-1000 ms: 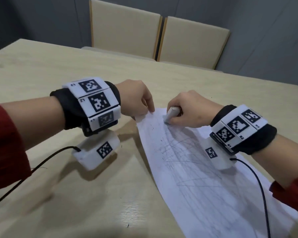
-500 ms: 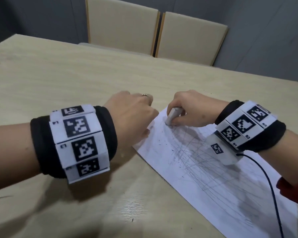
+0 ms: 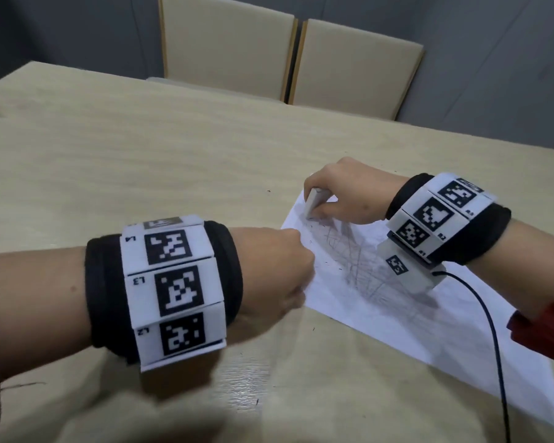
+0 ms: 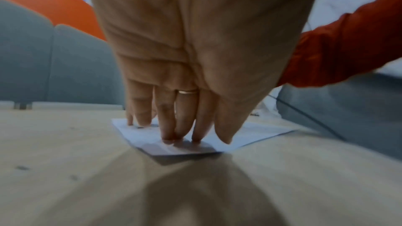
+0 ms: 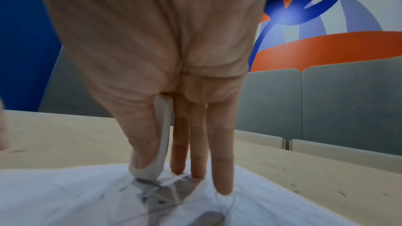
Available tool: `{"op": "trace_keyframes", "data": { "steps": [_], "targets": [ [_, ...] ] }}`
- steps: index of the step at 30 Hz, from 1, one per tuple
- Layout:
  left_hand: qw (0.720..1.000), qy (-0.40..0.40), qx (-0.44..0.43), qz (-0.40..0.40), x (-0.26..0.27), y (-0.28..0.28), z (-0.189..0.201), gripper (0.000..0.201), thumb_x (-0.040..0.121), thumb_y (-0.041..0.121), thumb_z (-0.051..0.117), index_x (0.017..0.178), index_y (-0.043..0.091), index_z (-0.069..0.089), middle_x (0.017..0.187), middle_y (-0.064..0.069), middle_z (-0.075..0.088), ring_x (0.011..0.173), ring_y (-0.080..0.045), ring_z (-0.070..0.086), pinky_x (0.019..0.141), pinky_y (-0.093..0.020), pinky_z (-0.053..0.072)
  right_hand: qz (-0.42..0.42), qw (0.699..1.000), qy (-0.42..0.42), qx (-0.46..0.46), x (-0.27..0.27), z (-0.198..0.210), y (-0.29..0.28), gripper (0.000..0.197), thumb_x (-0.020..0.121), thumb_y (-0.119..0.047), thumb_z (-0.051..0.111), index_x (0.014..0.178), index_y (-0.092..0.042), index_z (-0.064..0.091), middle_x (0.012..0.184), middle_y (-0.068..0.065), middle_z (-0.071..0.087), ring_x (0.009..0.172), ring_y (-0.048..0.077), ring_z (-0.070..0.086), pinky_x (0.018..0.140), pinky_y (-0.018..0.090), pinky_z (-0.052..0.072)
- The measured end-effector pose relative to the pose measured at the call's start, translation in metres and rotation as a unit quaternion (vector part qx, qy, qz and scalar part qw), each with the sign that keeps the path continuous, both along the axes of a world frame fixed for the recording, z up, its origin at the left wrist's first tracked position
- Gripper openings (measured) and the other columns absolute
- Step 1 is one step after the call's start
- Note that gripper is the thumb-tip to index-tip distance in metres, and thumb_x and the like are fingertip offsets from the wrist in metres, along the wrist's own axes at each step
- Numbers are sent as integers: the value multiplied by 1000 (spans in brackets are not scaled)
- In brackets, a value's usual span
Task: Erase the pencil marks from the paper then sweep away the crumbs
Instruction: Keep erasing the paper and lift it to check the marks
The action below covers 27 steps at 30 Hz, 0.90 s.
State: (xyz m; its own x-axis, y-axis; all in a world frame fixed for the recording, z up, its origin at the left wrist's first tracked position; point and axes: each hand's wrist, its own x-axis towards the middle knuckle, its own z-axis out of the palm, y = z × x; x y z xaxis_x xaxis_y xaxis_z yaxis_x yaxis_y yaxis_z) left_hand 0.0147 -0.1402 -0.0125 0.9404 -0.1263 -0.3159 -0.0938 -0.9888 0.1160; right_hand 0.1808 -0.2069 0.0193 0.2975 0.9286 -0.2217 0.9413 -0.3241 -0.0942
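A white paper [image 3: 397, 318] covered in grey pencil scribbles lies slantwise on the wooden table [image 3: 109, 155]. My right hand [image 3: 320, 211] grips a white eraser [image 3: 315, 201] and holds its tip on the paper's far corner. The right wrist view has the eraser [image 5: 162, 143] pinched between thumb and fingers, standing on the scribbled paper [image 5: 65, 195]. My left hand [image 3: 301, 260] rests on the paper's left edge. In the left wrist view its straight fingertips [image 4: 172, 138] press down on the paper [image 4: 147, 143]. Small dark crumbs [image 3: 325, 225] dot the sheet near the eraser.
Two beige chairs [image 3: 227, 49] [image 3: 355, 65] stand behind the table's far edge. A black cable [image 3: 493, 334] runs from my right wrist across the paper toward me. A few specks [image 3: 269, 190] lie on the table beyond the paper.
My left hand has let go of the paper's far corner and moved nearer along the left edge, now pressing it down. The right hand keeps the eraser at the far corner.
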Motion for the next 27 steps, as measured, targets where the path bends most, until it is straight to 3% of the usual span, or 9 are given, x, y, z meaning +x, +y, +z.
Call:
{"op": "trace_keyframes", "data": {
  "steps": [3, 6, 9, 11, 16, 20, 22, 24, 27],
  "targets": [
    [999, 0, -44, -16, 3, -11, 15, 28, 94, 29, 46, 79, 10, 59, 78, -2, 59, 73, -21, 54, 68, -30, 47, 7, 999, 36, 3, -9, 1, 0, 18, 84, -13, 65, 101, -15, 70, 94, -5, 73, 93, 15, 61, 86, 34, 50],
    [997, -33, -65, -6, 10, -2, 12, 19, 91, 18, 55, 72, 15, 54, 73, 4, 54, 65, -11, 49, 67, -28, 46, 10, 996, 83, 10, -20, -1, -3, 27, 85, -18, 65, 111, -21, 68, 102, -6, 72, 99, 9, 60, 92, 27, 46],
    [999, -29, -27, 30, 9, 9, 6, 19, 90, 31, 61, 77, 17, 57, 88, -2, 63, 82, -25, 60, 76, -40, 53, 0, 994, 102, 31, -25, -6, -6, 22, 87, -18, 63, 109, -22, 67, 97, -7, 72, 88, 3, 59, 82, 19, 46],
    [999, -23, 2, 43, 8, 11, 7, 23, 91, 39, 60, 80, 20, 57, 94, -2, 62, 87, -26, 61, 77, -40, 54, -14, 994, 98, 54, -25, -8, -6, 15, 88, -21, 64, 102, -19, 67, 93, -6, 71, 90, 11, 61, 80, 25, 47],
    [996, -25, 14, 83, 6, 17, 5, 48, 72, 69, 61, 77, 21, 57, 88, 3, 56, 80, -27, 63, 68, -41, 56, -46, 995, 39, 73, -18, -2, -12, 9, 89, -22, 61, 90, -15, 56, 75, -20, 53, 72, 3, 52, 60, 19, 38],
    [995, 12, 23, 94, 11, 28, 4, 82, 53, 84, 62, 100, 16, 59, 100, 0, 62, 92, -23, 61, 77, -41, 55, -36, 996, 48, 59, -16, -3, -22, 14, 82, -13, 64, 89, -21, 56, 83, -7, 63, 76, 15, 58, 68, 30, 48],
    [994, 28, 21, 104, 13, 33, 3, 107, 49, 88, 61, 123, 12, 52, 129, -5, 53, 115, -24, 54, 92, -41, 50, -23, 997, 51, 46, -17, -6, -23, 18, 80, -11, 65, 85, -25, 56, 84, -4, 66, 78, 15, 59, 69, 29, 49],
    [993, 46, 25, 107, 13, 37, 2, 128, 52, 90, 61, 146, 9, 31, 155, -8, 28, 139, -22, 34, 110, -39, 38, -18, 996, 59, 56, -18, -7, -22, 16, 80, -13, 67, 86, -26, 59, 84, -6, 66, 78, 13, 59, 65, 20, 46],
    [991, 66, 51, 109, 16, 35, 3, 134, 60, 87, 56, 155, 11, -1, 163, -5, -4, 149, -17, 9, 119, -35, 20, -10, 995, 64, 77, -18, -7, -19, 11, 82, -17, 67, 91, -22, 64, 86, -9, 67, 72, -1, 56, 61, 9, 40]
  ]
}}
